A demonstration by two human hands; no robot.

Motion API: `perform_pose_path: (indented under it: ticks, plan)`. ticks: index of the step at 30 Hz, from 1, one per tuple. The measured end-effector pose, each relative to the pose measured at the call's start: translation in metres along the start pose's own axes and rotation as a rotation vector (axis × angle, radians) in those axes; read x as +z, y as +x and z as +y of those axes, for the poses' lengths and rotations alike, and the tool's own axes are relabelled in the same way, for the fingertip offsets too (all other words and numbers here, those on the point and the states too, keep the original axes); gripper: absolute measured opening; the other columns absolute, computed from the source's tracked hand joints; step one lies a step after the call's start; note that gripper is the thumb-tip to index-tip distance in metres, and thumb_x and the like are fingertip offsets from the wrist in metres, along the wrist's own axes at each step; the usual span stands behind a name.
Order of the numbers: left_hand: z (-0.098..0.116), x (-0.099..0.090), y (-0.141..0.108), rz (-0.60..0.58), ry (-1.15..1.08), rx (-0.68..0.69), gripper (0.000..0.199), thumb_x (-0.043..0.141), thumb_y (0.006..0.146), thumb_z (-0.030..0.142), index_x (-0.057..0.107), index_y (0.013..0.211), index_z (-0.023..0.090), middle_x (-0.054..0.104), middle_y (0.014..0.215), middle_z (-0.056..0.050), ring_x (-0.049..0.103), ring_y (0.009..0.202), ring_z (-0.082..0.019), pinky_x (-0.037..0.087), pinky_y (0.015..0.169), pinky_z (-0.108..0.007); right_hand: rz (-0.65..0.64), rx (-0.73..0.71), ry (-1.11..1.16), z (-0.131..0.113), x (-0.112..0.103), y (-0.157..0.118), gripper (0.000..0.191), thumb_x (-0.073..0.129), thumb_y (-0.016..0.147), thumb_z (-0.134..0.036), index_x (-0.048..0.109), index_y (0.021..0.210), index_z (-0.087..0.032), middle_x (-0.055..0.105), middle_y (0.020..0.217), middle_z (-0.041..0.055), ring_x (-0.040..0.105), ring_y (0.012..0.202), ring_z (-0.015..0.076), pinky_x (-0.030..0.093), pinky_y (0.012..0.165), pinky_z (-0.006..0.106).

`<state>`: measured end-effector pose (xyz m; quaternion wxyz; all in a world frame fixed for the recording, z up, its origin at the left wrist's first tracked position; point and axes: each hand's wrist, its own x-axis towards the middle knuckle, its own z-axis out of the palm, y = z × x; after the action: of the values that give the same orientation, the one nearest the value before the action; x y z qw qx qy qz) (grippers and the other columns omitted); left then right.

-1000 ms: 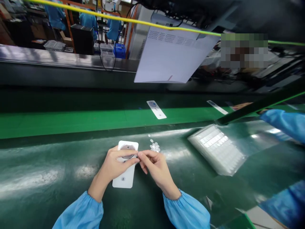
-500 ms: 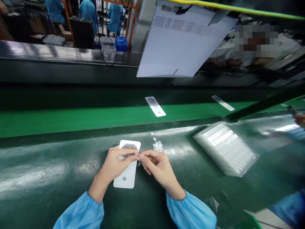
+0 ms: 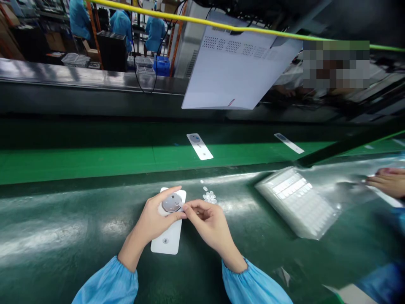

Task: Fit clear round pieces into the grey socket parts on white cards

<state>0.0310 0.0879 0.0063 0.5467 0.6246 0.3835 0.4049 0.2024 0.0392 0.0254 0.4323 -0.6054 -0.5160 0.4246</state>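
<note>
A white rectangular panel [image 3: 171, 241] with rounded corners lies on the green bench, a grey round window near its far end and a small dark mark near its close end. My left hand [image 3: 155, 217] rests over its left side, index finger and thumb spread apart around the grey window. The thumb tip meets the fingers of my right hand [image 3: 205, 219], which pinch a small clear piece [image 3: 181, 205] at the panel's right edge, apparently a clear disc; the fingertips partly hide it. Just beyond my right hand sits a small pile of clear round discs [image 3: 209, 197].
Two similar panels lie on the green belt [image 3: 126, 162] beyond the bench, one panel [image 3: 200, 147] straight ahead. A bagged stack of clear trays [image 3: 297, 202] is at right, near a co-worker's hand [image 3: 387, 182]. A white screen-like board [image 3: 234, 71] hangs overhead.
My left index finger has lifted away from the thumb, uncovering the grey window. The right hand keeps its pinch. A co-worker's hand has come further in at right. The belt panels sit slightly further left.
</note>
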Motion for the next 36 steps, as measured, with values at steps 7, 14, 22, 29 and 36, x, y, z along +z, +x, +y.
perform_pose_path:
  ticks: [7, 14, 22, 29, 36]
  plan:
    - [0.002, 0.001, -0.001, -0.051, -0.082, -0.090, 0.071, 0.089, 0.068, 0.019, 0.065, 0.134, 0.027, 0.066, 0.132, -0.006, 0.065, 0.113, -0.027, 0.057, 0.091, -0.033, -0.037, 0.012, -0.043, -0.001, 0.003, 0.002, 0.037, 0.067, 0.088, -0.052, 0.073, 0.080, -0.016, 0.068, 0.067, 0.0072, 0.056, 0.055, 0.0160, 0.042, 0.050, 0.026]
    - [0.005, -0.001, -0.002, -0.073, -0.085, -0.073, 0.077, 0.089, 0.067, 0.016, 0.061, 0.137, 0.029, 0.067, 0.126, -0.003, 0.065, 0.109, -0.023, 0.052, 0.097, -0.030, -0.030, 0.026, -0.066, 0.000, 0.006, 0.002, 0.036, 0.066, 0.088, -0.051, 0.073, 0.081, -0.016, 0.064, 0.062, 0.0047, 0.051, 0.052, 0.0132, 0.038, 0.049, 0.024]
    - [0.008, -0.004, -0.004, -0.094, -0.136, -0.103, 0.118, 0.086, 0.071, 0.019, 0.012, 0.162, 0.029, 0.069, 0.100, -0.002, 0.062, 0.078, -0.015, 0.055, 0.078, -0.027, 0.023, 0.014, -0.110, -0.004, 0.008, 0.003, 0.037, 0.068, 0.085, -0.051, 0.073, 0.077, -0.016, 0.058, 0.055, 0.0025, 0.046, 0.048, 0.0124, 0.035, 0.046, 0.023]
    - [0.008, -0.004, -0.006, -0.118, -0.530, -0.158, 0.115, 0.074, 0.085, 0.027, -0.014, 0.160, 0.029, 0.064, 0.076, 0.002, 0.056, 0.057, -0.011, 0.046, 0.054, -0.019, 0.045, 0.026, -0.085, -0.013, 0.008, 0.003, 0.039, 0.071, 0.081, -0.054, 0.069, 0.070, -0.017, 0.060, 0.058, 0.0037, 0.046, 0.048, 0.0125, 0.034, 0.045, 0.024]
    - [0.011, -0.005, -0.004, -0.111, -0.554, -0.213, 0.114, 0.080, 0.082, 0.033, -0.001, 0.162, 0.022, 0.058, 0.067, 0.005, 0.051, 0.052, -0.008, 0.042, 0.050, -0.016, 0.015, 0.055, -0.085, -0.017, 0.005, 0.008, 0.043, 0.079, 0.075, -0.052, 0.056, 0.064, -0.018, 0.056, 0.058, 0.0013, 0.046, 0.051, 0.0115, 0.033, 0.047, 0.023]
